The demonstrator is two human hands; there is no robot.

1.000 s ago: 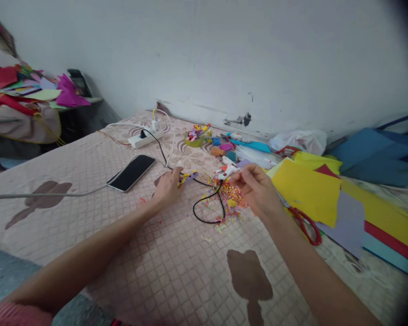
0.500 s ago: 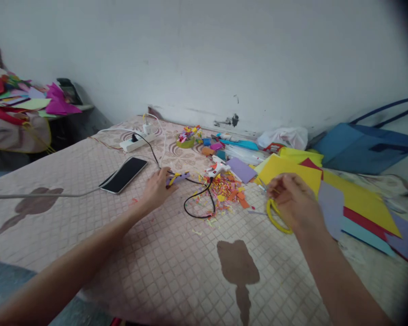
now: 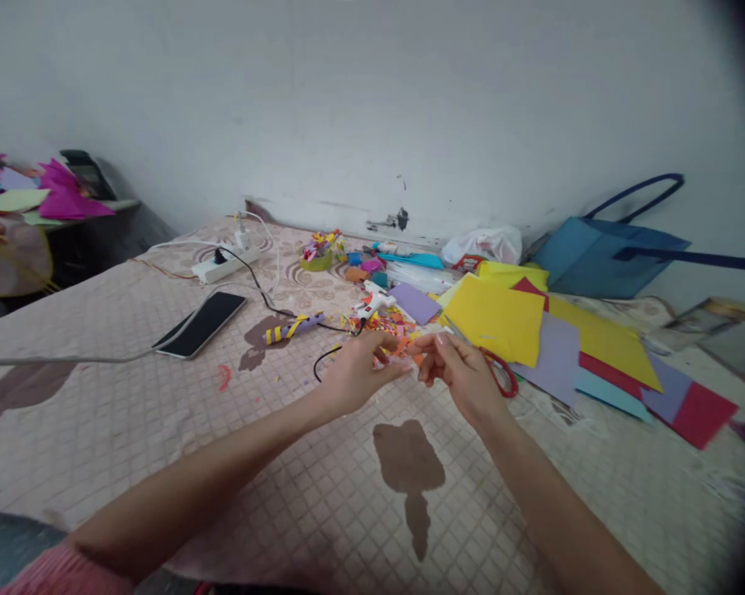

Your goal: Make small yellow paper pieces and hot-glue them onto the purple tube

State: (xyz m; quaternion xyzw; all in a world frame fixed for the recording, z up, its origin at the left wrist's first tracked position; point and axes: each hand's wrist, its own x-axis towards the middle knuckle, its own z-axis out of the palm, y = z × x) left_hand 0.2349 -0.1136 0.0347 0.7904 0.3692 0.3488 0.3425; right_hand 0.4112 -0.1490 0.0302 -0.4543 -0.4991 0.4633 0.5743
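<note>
My left hand (image 3: 358, 373) and my right hand (image 3: 457, 372) meet above the bedspread, fingertips pinched towards each other over a small orange paper piece (image 3: 403, 345). Which hand grips it is unclear. Just beyond them lies a heap of coloured paper scraps (image 3: 388, 324) and a white glue gun (image 3: 370, 302) with a black cord (image 3: 323, 357). A purple roll with yellow stripes (image 3: 291, 327) lies free to the left of the hands. Red-handled scissors (image 3: 501, 372) lie right of my right hand.
Yellow, purple, red and blue paper sheets (image 3: 533, 330) spread at the right. A blue bag (image 3: 601, 260) leans on the wall. A phone (image 3: 200, 324) and a power strip (image 3: 224, 263) lie at the left. A tape roll (image 3: 316, 258) holds scraps at the back.
My left hand let go of the striped purple roll and came to the middle. My right hand swung back left from the scissors to meet it. The view shifted right.
</note>
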